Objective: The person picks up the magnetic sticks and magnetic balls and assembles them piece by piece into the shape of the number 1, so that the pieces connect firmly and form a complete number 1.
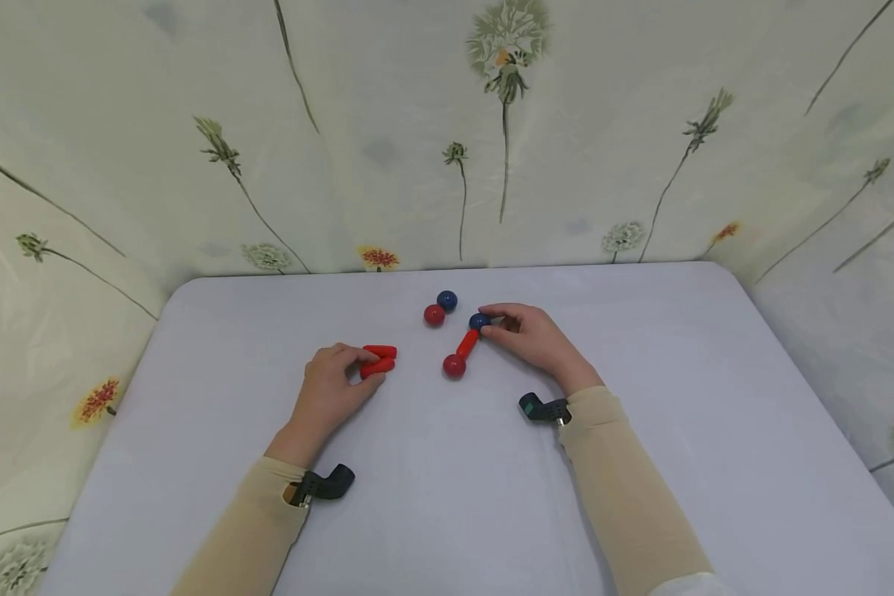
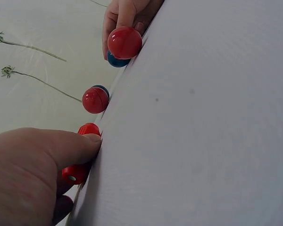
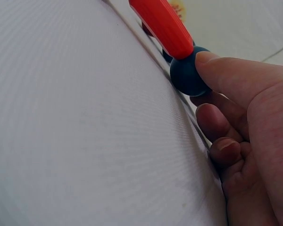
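My right hand (image 1: 525, 335) pinches a blue ball (image 3: 186, 77) between thumb and fingertips. The ball sits on one end of a short red rod (image 1: 467, 343), and a red ball (image 1: 454, 366) caps the other end, making a dumbbell shape. To its left, two loose red rods lie side by side on the table, a far one (image 1: 383, 351) and a near one (image 1: 378, 367). My left hand (image 1: 331, 385) has its thumb and fingers around the near rod, partly covering it. In the left wrist view, the thumb hides part of the rods.
Beyond the hands, a loose red ball (image 1: 434, 314) stands beside another blue ball (image 1: 447, 300) near the table's far edge. A white cloth covers the table (image 1: 447, 497). Behind it hangs a flower-patterned curtain (image 1: 387, 99).
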Demonstrator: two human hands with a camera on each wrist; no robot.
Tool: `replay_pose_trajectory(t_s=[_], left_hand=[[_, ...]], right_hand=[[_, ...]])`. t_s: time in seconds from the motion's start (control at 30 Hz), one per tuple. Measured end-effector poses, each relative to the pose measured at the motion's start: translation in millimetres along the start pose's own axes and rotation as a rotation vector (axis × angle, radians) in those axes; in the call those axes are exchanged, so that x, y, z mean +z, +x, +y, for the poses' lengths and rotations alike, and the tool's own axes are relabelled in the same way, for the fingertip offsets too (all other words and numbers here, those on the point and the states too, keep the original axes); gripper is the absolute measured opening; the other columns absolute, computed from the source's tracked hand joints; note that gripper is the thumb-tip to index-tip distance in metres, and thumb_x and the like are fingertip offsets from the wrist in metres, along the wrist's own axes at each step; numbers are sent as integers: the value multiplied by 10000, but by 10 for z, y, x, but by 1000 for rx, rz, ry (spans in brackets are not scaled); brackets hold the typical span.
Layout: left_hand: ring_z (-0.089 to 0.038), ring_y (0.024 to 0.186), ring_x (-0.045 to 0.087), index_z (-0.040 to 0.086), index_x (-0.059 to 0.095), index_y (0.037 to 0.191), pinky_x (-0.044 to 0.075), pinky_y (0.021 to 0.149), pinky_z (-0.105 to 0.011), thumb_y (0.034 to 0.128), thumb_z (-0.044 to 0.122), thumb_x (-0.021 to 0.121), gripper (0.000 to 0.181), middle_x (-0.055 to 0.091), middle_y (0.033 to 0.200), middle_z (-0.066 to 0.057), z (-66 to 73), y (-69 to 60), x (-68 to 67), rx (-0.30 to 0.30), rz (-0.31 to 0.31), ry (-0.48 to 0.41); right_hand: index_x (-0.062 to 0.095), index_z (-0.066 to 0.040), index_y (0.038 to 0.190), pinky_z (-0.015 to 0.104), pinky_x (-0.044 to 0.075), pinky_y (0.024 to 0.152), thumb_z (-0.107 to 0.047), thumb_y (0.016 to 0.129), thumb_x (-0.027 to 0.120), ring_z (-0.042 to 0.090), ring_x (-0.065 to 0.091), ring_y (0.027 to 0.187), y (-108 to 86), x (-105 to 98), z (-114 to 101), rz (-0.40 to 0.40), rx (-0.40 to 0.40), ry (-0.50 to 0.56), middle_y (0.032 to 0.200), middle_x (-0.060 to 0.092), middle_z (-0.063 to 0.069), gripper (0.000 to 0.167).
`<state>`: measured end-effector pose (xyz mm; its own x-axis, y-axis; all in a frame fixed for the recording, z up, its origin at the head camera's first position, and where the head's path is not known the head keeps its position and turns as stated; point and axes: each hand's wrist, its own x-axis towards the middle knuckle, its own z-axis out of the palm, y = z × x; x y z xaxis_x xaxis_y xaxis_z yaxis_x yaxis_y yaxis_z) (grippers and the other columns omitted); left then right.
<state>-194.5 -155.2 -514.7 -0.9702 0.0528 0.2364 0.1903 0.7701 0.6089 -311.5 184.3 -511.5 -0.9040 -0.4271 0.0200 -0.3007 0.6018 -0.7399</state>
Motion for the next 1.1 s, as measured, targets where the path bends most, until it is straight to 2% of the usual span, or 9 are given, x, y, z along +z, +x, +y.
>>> replay_pose_trajectory(t_s=[0.2, 0.5, 0.83, 0.97, 1.1], left_hand=[[-230, 936, 524, 155, 725, 1072, 395, 852, -467, 853, 271, 782, 254, 657, 970, -11, 8, -7, -5, 22, -7, 24], [-243, 946, 531, 131, 735, 1061, 400, 846, -465, 846, 276, 787, 265, 662, 952, -21, -8, 4, 13, 15, -6, 31], [-254, 957, 522, 105, 743, 1087, 395, 834, -459, 846, 287, 773, 304, 642, 938, -36, 47, -10, -20, -64, -24, 31], [-231, 924, 520, 115, 741, 1104, 411, 798, -416, 855, 303, 765, 313, 637, 941, -22, 53, -13, -28, -97, -26, -21], [-206, 890, 541, 127, 730, 1128, 457, 755, -365, 858, 329, 764, 339, 634, 982, -9, 88, -40, -38, -176, -28, -109]], right_hand=[[652, -341, 1276, 373, 478, 793, -539, 887, 678, 169, 554, 898, 2, 4, 16, 1, -5, 2, 1011, 635, -74, 437], [650, -351, 1275, 373, 477, 779, -549, 889, 668, 174, 549, 888, -2, 5, 19, 3, -4, -9, 985, 631, -71, 435], [647, -351, 1281, 377, 479, 775, -586, 879, 656, 178, 549, 888, -6, 0, 3, 1, 2, -15, 981, 630, -70, 466], [646, -349, 1283, 375, 481, 778, -578, 882, 657, 182, 551, 891, -1, -1, -3, 3, 0, -12, 984, 631, -66, 462], [648, -353, 1278, 371, 480, 781, -568, 884, 663, 177, 550, 890, -3, 6, 2, 3, 2, -10, 988, 630, -70, 449]])
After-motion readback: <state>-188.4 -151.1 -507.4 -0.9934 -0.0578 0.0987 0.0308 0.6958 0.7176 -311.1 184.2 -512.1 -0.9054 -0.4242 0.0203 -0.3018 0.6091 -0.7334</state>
